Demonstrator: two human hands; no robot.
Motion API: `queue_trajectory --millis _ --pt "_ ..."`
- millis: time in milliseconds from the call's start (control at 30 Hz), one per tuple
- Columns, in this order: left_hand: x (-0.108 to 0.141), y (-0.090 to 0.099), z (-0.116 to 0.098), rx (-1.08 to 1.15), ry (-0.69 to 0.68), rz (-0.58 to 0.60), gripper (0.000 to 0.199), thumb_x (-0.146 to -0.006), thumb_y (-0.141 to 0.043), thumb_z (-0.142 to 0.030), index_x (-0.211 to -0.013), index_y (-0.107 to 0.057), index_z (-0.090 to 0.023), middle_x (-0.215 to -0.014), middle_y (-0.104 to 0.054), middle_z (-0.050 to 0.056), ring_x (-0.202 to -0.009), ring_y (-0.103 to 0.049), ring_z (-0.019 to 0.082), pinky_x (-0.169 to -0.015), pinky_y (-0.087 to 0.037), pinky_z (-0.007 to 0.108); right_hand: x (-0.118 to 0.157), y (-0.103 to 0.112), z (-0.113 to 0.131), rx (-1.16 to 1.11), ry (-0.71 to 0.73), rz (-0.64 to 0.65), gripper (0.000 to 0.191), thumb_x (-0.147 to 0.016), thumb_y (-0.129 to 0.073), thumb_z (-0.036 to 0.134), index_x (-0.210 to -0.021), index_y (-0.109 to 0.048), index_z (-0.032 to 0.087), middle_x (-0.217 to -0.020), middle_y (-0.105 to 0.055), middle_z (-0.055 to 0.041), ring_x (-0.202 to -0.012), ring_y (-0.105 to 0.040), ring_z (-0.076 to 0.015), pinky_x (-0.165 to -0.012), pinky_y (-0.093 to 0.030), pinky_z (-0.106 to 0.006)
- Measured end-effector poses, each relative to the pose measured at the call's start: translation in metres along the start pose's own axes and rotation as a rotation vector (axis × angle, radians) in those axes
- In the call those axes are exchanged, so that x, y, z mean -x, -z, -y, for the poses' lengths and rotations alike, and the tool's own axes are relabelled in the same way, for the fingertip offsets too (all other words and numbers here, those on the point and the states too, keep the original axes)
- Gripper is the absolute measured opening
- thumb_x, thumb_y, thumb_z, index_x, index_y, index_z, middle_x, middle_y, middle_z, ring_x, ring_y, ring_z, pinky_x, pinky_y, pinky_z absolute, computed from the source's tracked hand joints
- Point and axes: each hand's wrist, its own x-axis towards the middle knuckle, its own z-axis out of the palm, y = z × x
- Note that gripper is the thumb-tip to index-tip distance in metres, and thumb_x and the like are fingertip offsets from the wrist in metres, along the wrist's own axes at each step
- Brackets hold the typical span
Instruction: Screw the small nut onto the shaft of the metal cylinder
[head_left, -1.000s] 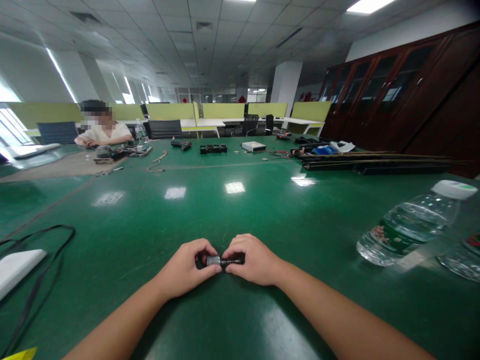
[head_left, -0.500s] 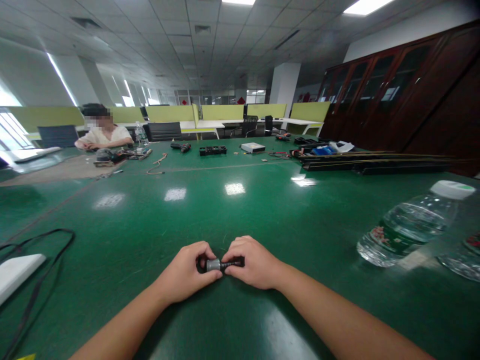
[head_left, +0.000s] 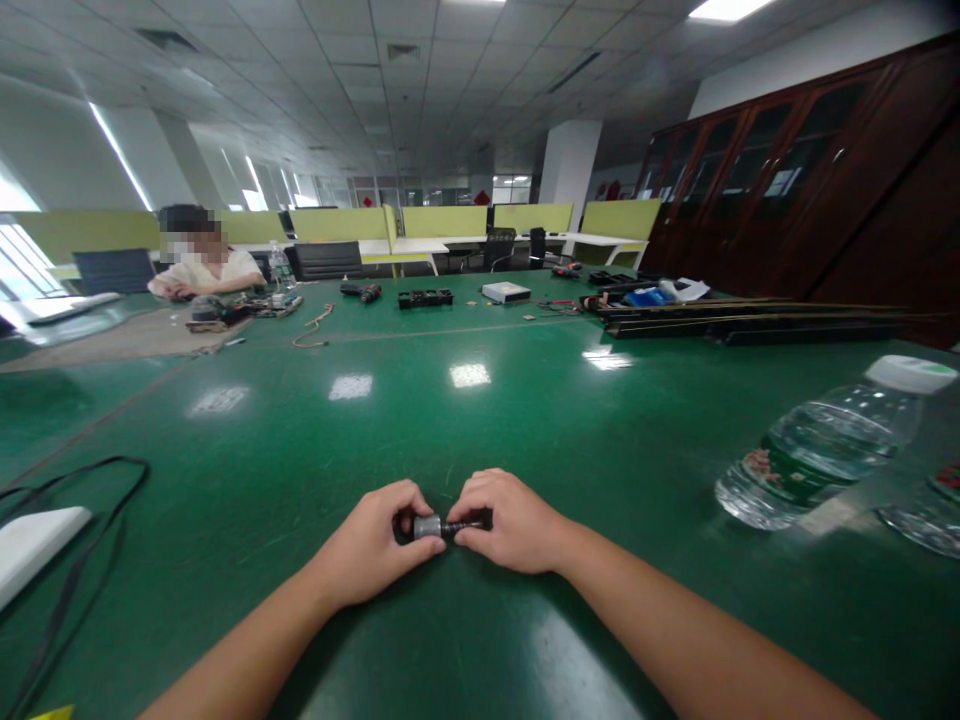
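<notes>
Low over the near middle of the green table, my left hand point(head_left: 371, 548) is closed around a small cylindrical part with a silver collar point(head_left: 427, 528) and a black end. A thin, dark, ridged shaft point(head_left: 454, 529) runs in line from the collar toward the right. My right hand point(head_left: 514, 522) pinches this shaft between thumb and fingers, its far end partly hidden in the palm. Whether shaft and collar are one piece, I cannot tell. The fingertips of both hands are close together but apart.
Clear water bottle point(head_left: 832, 455) stands at right, another partly cut off beside it. A white box point(head_left: 37, 550) and black cable point(head_left: 82, 570) lie at left. Farther back are a power drill point(head_left: 362, 292), black tray point(head_left: 425, 299), black rails point(head_left: 675, 325) and a seated person point(head_left: 206, 270).
My right hand has shifted very slightly to the right, showing a bit more of the dark shaft. My left hand stays in place with the silver collar.
</notes>
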Motion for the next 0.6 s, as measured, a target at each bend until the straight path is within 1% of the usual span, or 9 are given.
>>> queue_trajectory --millis 400,600 --pt "0.0002 0.0009 0.0001 0.013 0.013 0.01 0.017 -0.079 -0.07 -0.03 -0.082 -0.059 -0.017 -0.078 -0.06 0.0 -0.071 -0.055 0.015 -0.063 -0.04 0.024 -0.0003 0.0065 -0.0003 -0.006 -0.001 0.008 0.014 -0.073 -0.072 0.016 -0.086 -0.073 0.02 -0.078 -0.07 -0.0006 -0.078 -0.061 -0.0169 -0.079 -0.042 -0.031" --pt "0.0 0.0002 0.0011 0.009 0.014 0.01 0.017 -0.078 -0.07 -0.03 -0.083 -0.06 -0.017 -0.077 -0.059 0.0 -0.069 -0.054 0.015 -0.062 -0.039 0.024 0.0009 0.007 -0.002 -0.002 -0.004 0.011 0.013 -0.072 -0.072 0.016 -0.085 -0.073 0.019 -0.075 -0.069 -0.0003 -0.076 -0.06 -0.0164 -0.076 -0.042 -0.03"
